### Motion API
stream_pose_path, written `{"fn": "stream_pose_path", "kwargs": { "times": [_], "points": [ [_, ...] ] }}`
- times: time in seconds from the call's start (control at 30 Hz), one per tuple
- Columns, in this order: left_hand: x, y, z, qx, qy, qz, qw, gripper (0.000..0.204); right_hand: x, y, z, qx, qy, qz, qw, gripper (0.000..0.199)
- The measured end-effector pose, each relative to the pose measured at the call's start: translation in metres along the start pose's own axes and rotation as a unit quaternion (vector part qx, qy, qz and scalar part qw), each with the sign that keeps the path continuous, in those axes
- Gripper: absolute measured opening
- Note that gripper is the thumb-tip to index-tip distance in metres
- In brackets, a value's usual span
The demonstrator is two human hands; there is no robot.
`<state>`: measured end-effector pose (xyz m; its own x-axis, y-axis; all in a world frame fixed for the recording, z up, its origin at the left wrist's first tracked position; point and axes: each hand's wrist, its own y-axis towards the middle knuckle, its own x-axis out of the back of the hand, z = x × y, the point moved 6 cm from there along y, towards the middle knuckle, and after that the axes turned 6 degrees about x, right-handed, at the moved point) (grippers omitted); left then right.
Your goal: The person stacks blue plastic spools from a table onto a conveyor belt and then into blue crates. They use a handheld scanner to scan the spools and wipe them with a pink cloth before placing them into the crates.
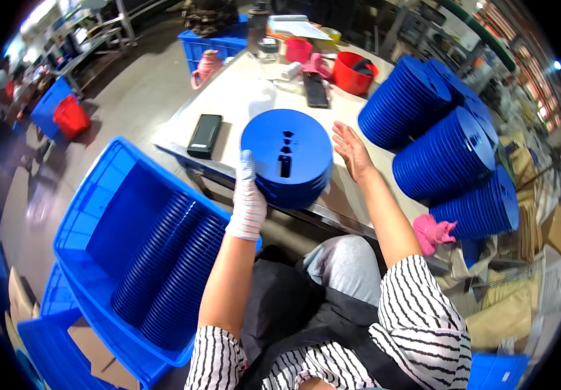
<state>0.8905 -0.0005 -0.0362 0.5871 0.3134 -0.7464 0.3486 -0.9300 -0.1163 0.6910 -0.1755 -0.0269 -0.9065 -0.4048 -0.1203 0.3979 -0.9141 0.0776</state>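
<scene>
One disc stack, near side of table; left hand against its left side, likely steadying it, grip unclear; right hand wide, apart at right.

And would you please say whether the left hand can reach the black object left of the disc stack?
Probably yes: the black object lies near the gloved left hand, with nothing visible between them.

At lower centre, black-striped white top, black garment, pale grey trousers; a striped glove covers the left hand.
</scene>
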Motion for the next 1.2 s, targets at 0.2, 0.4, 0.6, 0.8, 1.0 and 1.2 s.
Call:
{"fn": "stream_pose_path", "kwargs": {
  "times": [0.2,0.4,0.6,0.8,1.0,1.2],
  "points": [
    [0.064,0.039,-0.091,-0.290,0.572,-0.315,0.699,0.077,0.043,-0.038,-0.025,0.043,-0.095,-0.112,0.988,0.040],
    [0.084,0.083,-0.112,-0.049,0.807,-0.314,0.497,0.083,0.044,-0.068,-0.067,0.079,-0.068,-0.126,0.987,0.028],
    [0.132,0.039,-0.108,-0.017,0.238,-0.126,0.963,0.073,0.061,-0.086,-0.054,0.082,0.028,-0.256,0.963,0.029],
    [-0.003,-0.145,-0.076,-0.228,0.185,-0.054,0.954,0.095,-0.126,-0.194,0.042,0.269,-0.055,0.136,0.952,0.072],
    [-0.051,-0.184,-0.007,-0.124,0.105,0.009,0.987,0.082,-0.158,-0.215,0.068,0.231,-0.048,0.250,0.939,0.098],
    [-0.037,-0.145,-0.031,-0.203,0.216,-0.021,0.955,0.074,-0.084,-0.172,0.115,0.358,-0.034,0.030,0.932,0.077]
  ]
}}
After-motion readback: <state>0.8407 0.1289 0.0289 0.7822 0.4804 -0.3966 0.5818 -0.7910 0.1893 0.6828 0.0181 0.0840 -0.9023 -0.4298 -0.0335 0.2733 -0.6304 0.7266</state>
